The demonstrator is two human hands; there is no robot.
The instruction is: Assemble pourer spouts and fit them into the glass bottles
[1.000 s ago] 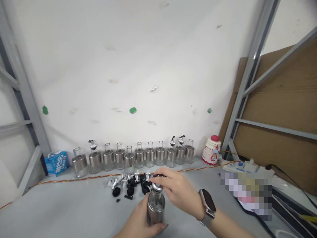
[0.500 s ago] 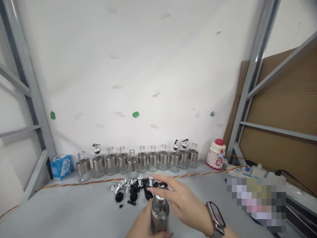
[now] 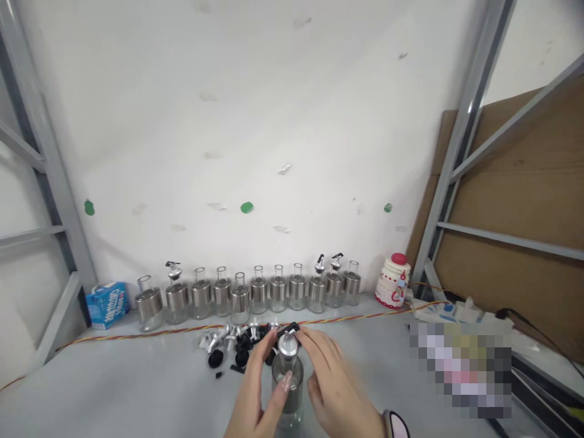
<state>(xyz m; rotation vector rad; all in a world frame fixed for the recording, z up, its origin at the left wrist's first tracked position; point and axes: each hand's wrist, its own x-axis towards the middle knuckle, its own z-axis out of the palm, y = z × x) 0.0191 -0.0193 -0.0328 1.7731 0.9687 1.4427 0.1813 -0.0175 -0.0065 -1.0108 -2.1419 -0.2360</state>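
Note:
An oil bottle (image 3: 294,398) of clear glass with a steel sleeve stands upright near the front of the table. In its neck sits a silver pour spout (image 3: 288,344) with a black flap on top. My left hand (image 3: 258,386) curves round the bottle's left side, its thumb across the front and its fingertips up by the flap. From the right, my right hand (image 3: 331,383) has its fingertips at the flap, thumb bent lower down beside the bottle. Just behind lies a pile of loose silver spouts (image 3: 223,334) and black caps (image 3: 216,359), partly hidden by my hands.
Along the wall stands a row of similar bottles (image 3: 239,298), several open-necked and a few with spouts. A blue carton (image 3: 107,306) is at the left, a red-lidded white jar (image 3: 392,283) at the right. A twisted wire (image 3: 182,331) crosses the table; power strips (image 3: 460,313) lie right.
My left hand has risen from the bottle's body towards its top. My right hand has shifted back to the right side of the spout, whose black flap now shows. The view has shifted slightly.

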